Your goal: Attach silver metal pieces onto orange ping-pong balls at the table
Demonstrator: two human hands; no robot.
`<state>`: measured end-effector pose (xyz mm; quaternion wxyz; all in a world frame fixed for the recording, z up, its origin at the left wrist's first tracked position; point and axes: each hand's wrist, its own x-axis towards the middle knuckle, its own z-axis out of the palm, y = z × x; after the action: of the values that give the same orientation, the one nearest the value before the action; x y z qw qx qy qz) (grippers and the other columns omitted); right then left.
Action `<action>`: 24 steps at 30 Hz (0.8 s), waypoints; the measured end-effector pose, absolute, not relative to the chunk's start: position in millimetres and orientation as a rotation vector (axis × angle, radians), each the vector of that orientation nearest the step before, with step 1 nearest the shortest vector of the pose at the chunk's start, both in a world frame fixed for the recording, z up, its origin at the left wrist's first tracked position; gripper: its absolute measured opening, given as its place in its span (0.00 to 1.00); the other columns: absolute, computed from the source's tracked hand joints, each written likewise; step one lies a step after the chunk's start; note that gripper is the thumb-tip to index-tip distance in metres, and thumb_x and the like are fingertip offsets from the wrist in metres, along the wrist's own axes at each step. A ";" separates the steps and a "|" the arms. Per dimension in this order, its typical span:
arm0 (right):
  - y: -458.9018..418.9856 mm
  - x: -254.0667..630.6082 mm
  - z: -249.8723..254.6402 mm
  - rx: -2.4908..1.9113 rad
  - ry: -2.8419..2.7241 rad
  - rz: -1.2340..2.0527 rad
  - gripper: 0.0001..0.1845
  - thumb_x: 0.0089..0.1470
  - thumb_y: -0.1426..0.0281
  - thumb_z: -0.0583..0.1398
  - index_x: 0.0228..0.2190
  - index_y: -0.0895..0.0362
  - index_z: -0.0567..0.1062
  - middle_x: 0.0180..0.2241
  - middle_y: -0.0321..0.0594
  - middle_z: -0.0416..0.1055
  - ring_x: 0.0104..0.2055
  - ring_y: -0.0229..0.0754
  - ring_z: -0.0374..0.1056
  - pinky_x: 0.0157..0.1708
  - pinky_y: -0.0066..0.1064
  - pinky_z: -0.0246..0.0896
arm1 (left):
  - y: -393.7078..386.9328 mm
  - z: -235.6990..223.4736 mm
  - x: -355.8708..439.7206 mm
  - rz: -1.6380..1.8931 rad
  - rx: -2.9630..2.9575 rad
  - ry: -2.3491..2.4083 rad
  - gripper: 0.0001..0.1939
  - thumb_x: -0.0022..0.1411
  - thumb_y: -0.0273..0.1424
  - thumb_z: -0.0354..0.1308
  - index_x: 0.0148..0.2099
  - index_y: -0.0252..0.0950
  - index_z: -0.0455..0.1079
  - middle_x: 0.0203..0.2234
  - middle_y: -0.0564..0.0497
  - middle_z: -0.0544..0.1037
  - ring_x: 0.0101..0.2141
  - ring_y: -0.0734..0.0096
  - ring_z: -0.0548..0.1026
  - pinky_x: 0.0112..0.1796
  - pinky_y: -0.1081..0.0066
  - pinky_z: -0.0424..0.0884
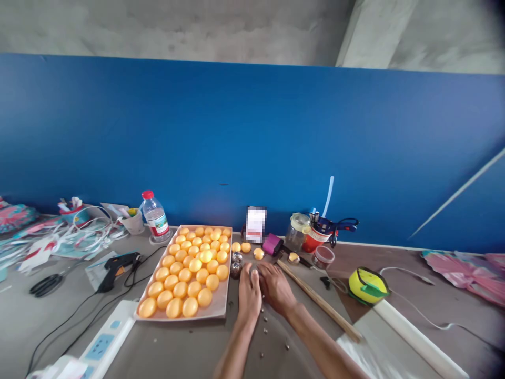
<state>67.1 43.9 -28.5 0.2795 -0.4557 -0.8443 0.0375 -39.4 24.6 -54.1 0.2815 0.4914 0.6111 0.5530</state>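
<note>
While both forearms reach in from the near side, the left hand [249, 292] and the right hand [276, 284] lie close together, low over the worktop [205, 347]. Left fingers point away from the body, held side by side; right fingers angle inward. Whether either grip is spread, pressed together or pinching something cannot be told, since the fingertips are blurred and partly hidden. Just beside the left fingers sit two shiny balls [235, 270], one beyond the other. Small metal pieces [265, 331] lie scattered between and below the wrists. Left of the hands, a shallow tray [215, 312] holds rows of orange balls [180, 289]. Beyond the hands are a purple object [271, 245] and a clear jar [295, 235]; a wooden stick [321, 302] slants past the right forearm.
</note>
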 end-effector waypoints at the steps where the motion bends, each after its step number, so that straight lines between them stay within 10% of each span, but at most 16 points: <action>1: 44.1 65.1 -29.5 -1.217 -2.270 0.119 0.14 0.57 0.74 0.50 0.41 0.57 0.73 0.39 0.46 0.72 0.43 0.44 0.66 0.44 0.35 0.60 | 24.9 -54.6 -39.4 1.475 1.333 1.643 0.27 0.63 0.41 0.42 0.54 0.25 0.63 0.53 0.32 0.67 0.56 0.55 0.63 0.56 0.58 0.57; 12: 39.6 78.4 -52.3 -1.118 -1.993 0.307 0.15 0.58 0.72 0.48 0.41 0.58 0.72 0.40 0.47 0.72 0.43 0.45 0.67 0.45 0.40 0.64 | 21.7 -45.8 -37.9 1.468 1.499 1.670 0.19 0.63 0.39 0.42 0.44 0.32 0.69 0.40 0.38 0.75 0.44 0.57 0.72 0.48 0.57 0.66; 24: 34.0 56.8 -33.4 -0.899 -2.249 0.489 0.18 0.58 0.74 0.48 0.45 0.56 0.72 0.44 0.47 0.73 0.47 0.43 0.68 0.47 0.35 0.63 | 22.6 -49.6 -40.6 1.461 1.358 1.633 0.23 0.63 0.41 0.43 0.51 0.31 0.66 0.49 0.36 0.72 0.52 0.57 0.68 0.54 0.59 0.61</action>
<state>56.8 34.0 -33.4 0.3291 -0.3435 -0.8595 0.1870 -40.6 22.6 -49.6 0.2781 0.5059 0.6085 0.5444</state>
